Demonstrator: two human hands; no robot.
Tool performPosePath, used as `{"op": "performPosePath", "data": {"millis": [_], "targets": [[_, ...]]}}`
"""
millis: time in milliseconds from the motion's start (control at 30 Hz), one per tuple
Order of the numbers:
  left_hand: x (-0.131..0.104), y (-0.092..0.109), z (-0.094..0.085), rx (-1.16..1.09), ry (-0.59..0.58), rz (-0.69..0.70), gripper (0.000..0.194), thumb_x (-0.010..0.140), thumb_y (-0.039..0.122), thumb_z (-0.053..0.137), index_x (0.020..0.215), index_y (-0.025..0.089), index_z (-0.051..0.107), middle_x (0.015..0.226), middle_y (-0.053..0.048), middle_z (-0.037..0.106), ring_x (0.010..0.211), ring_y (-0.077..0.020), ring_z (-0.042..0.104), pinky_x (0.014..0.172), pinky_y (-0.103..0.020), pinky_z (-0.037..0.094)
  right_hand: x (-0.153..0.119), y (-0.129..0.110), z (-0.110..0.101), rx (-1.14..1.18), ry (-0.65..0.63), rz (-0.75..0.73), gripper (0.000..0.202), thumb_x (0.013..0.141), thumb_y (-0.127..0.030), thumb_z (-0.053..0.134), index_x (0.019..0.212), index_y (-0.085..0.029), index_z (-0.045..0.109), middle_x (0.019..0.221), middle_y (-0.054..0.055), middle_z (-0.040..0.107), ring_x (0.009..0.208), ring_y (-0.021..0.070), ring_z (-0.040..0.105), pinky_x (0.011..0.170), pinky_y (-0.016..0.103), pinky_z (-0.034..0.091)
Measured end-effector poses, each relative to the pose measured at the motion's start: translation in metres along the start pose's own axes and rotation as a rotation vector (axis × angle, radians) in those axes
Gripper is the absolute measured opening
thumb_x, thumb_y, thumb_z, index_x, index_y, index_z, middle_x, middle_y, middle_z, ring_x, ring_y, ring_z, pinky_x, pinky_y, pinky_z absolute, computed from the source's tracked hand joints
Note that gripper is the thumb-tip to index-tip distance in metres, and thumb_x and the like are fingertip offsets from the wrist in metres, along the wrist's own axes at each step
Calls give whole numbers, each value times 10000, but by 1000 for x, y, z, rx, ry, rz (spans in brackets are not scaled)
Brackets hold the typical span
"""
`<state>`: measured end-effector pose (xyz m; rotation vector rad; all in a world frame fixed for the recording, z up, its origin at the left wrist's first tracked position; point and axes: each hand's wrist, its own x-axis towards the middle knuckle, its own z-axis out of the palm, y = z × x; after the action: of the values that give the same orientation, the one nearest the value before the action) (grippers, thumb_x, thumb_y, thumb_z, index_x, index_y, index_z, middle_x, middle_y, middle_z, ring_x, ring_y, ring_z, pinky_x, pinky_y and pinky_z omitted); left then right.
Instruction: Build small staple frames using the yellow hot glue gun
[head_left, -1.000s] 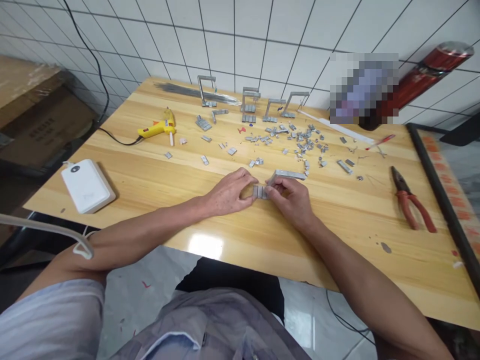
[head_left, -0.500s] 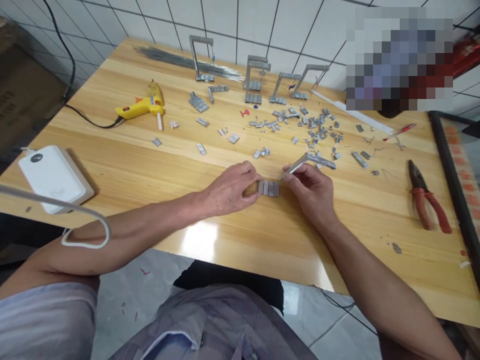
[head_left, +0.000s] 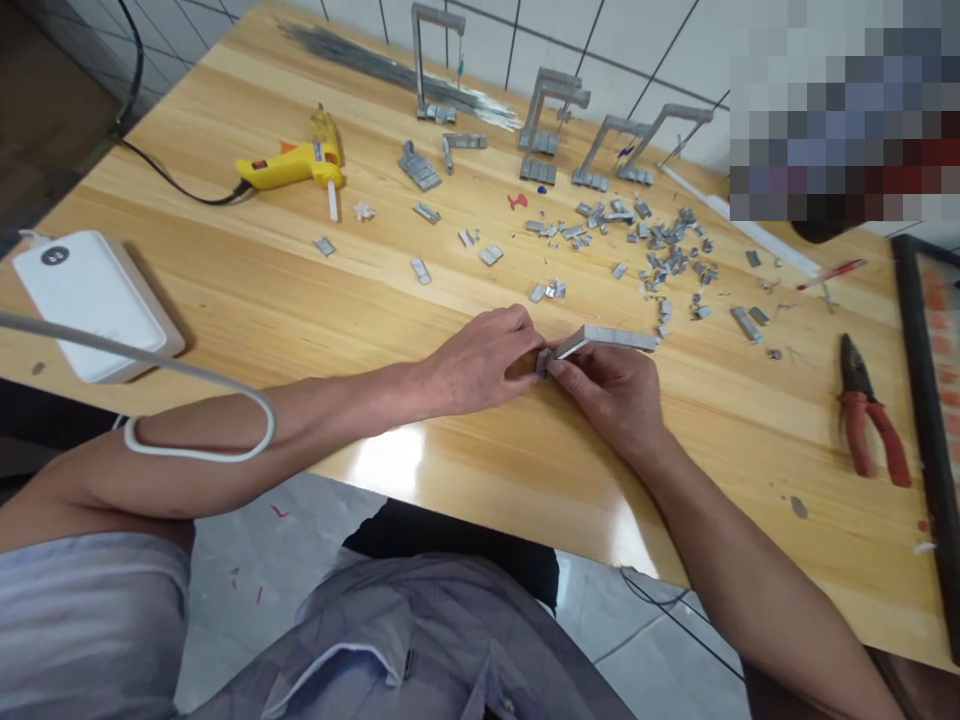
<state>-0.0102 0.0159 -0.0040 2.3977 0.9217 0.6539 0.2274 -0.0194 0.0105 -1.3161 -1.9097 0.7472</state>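
My left hand point(head_left: 491, 358) is closed, thumb and fingertips pinching a small ridged grey metal block point(head_left: 542, 363) just above the front part of the table. Opposite it, my right hand point(head_left: 621, 388) grips an angled grey metal bar point(head_left: 611, 338) close to its lower end. That end of the bar meets the block between both hands, though the fingertips partly hide the contact. The bar's long arm points right, over the right knuckles. Beyond the hands stand several finished-looking grey metal frames point(head_left: 420, 65) with ridged bases and small parts hanging from them.
Loose grey metal pieces point(head_left: 667, 250) lie scattered behind my hands. To the left are a yellow glue gun point(head_left: 289, 168) and a white power bank point(head_left: 97, 305), its cable looping over my left forearm. Red-handled pliers point(head_left: 862, 410) and a red pen point(head_left: 832, 274) lie right; thin wires point(head_left: 390, 70) behind.
The hands have come together. The block, earlier lying flat by my left fingertips, is now tilted up in their grip, and the bar's end has moved left onto it. The view has shifted slightly.
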Motion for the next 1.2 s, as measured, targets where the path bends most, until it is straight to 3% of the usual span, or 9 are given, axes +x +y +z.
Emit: {"op": "performPosePath", "data": {"millis": [133,633,900,1067,1200], "targets": [[1,2,1,-27,29,-2,148,1047,244,699,1171,176,745,1175,-111,699,1134,-258,696,1019,-414,604,0,1,2,-53,-6,-36,178,1015,-434,791,974,-285,879,977,32,891,895,241,822,853,391,650],[-1,2,-3,-74,21,-11,210,1034,256,739,1228,176,751,1213,-106,708,1158,-252,707,1049,-415,608,0,3,3,-106,13,-83,162,1017,-413,781,959,-301,884,983,41,880,966,272,793,907,440,644],[-2,3,-11,-139,147,21,247,1056,368,774,1228,197,723,1151,-79,743,1021,-206,705,904,-341,608,0,7,4,-148,24,-98,228,1032,-491,758,1026,-300,882,1036,75,876,1025,304,796,948,485,653],[1,-4,-6,-162,204,122,234,1080,436,766,1152,215,740,1062,-47,758,871,-157,679,779,-282,549,2,6,6,-156,38,-135,304,1048,-569,736,1010,-301,871,1018,91,851,1026,307,774,941,490,650],[4,-4,-5,-177,209,122,211,1111,417,714,1095,209,746,1027,-44,768,799,-136,661,726,-265,515,3,8,8,-140,38,-131,314,1017,-608,781,1000,-304,857,1000,89,834,1013,308,755,967,517,644]]}}
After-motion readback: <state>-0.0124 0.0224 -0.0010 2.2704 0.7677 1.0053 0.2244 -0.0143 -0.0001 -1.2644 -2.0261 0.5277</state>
